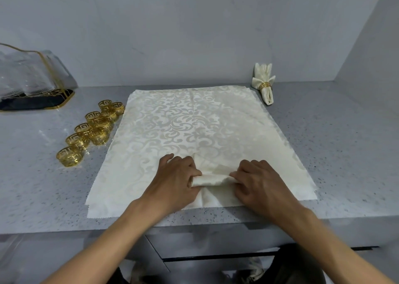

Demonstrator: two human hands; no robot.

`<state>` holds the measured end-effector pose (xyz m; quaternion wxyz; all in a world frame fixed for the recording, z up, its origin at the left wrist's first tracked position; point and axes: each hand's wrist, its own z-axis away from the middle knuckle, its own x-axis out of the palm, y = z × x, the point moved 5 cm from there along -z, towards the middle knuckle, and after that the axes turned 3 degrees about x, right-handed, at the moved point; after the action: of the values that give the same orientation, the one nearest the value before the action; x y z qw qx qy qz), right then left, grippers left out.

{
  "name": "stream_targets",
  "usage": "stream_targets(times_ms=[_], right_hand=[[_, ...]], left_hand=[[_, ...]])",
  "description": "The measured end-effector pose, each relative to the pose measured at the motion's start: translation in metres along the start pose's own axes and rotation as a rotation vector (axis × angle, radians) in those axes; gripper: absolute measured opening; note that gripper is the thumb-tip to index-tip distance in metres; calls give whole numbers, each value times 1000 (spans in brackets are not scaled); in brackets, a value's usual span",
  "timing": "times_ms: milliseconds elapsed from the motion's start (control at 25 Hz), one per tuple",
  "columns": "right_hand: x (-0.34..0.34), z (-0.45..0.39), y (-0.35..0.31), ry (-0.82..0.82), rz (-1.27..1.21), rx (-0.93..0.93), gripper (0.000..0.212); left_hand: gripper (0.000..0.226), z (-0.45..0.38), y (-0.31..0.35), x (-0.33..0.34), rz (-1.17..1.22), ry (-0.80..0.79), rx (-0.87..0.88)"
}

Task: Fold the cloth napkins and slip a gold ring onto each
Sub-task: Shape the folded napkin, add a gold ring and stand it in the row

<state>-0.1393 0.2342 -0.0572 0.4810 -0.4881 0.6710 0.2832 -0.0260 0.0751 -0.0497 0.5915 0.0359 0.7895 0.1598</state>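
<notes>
A stack of cream damask napkins (194, 124) lies flat on the grey speckled counter (336, 137). On top, near the front edge, a small napkin bundle (212, 177) is gathered into a narrow roll. My left hand (176, 179) pinches its left end and my right hand (258, 183) pinches its right end. Several gold rings (92, 130) with a cut-out key pattern stand in a loose row to the left of the stack. A finished napkin (264, 83), fanned at the top and held by a gold ring, lies at the back right.
A clear plastic bag with gold trim (32, 72) sits on a dark gold-edged tray (43, 102) at the far left. A wall rises behind the counter and another at the right. Drawer fronts (216, 247) lie below the counter's front edge.
</notes>
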Motion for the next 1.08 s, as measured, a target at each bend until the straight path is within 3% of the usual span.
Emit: stream_targets(times_ms=[160, 240, 320, 360, 480, 520, 600, 680, 760, 800, 880, 960, 1000, 1080], right_hand=[[-2, -2, 3, -16, -126, 59, 18], [-8, -6, 5, -24, -231, 128, 24], [-26, -12, 5, -73, -442, 194, 30], [-35, -16, 8, -161, -599, 231, 32], [-45, -29, 25, -642, -872, 352, 28], [-44, -35, 28, -712, -854, 375, 26], [-35, -42, 31, -660, -593, 398, 31], [-20, -32, 13, -450, -315, 326, 52], [-4, -13, -19, -381, -225, 171, 58], [7, -6, -28, -391, -185, 131, 59], [25, -1, -24, -375, -107, 157, 58], [33, -3, -20, -332, -58, 164, 59], [34, -2, -22, -314, -42, 154, 60], [37, 1, -25, -307, -49, 143, 62]], left_hand=[[16, 0, -2, 7, -123, -48, 137], [14, -3, 7, -6, -163, -35, 65], [26, -12, 17, -38, -58, -75, -60], [28, -18, 21, -55, 102, -134, -140], [19, -35, 10, -67, 579, -513, -438], [33, -38, 3, -61, 655, -595, -530], [58, -37, -7, -39, 682, -678, -666], [46, -40, -21, -19, 694, -684, -746], [34, -46, -30, -14, 731, -677, -755], [37, -48, -33, -17, 700, -678, -720], [45, -51, -31, -24, 324, -605, -544], [49, -45, -4, -27, -234, -277, -238], [55, -35, 18, -18, -332, -173, -63], [61, -10, 38, 12, -223, -214, 88]])
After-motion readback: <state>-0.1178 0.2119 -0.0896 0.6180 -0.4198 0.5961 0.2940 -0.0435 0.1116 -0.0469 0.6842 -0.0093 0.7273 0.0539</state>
